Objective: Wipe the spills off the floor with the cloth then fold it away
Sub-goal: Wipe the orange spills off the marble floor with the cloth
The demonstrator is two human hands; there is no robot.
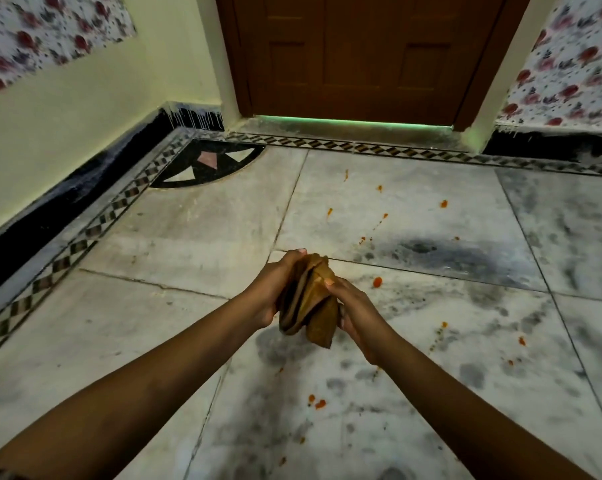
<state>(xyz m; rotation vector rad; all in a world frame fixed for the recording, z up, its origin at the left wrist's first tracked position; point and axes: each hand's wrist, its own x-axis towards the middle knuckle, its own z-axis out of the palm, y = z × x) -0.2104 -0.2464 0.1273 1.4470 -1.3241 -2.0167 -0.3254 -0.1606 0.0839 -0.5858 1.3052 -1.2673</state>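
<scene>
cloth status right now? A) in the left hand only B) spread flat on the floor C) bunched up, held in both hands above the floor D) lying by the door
C: the brown cloth is bunched and folded between the left hand and the right hand, held above the marble floor, where orange spills remain unwiped.

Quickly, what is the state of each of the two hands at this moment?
Left hand: closed, fingers curled round the brown cloth.
Right hand: closed, gripping the same cloth from the other side.
</scene>
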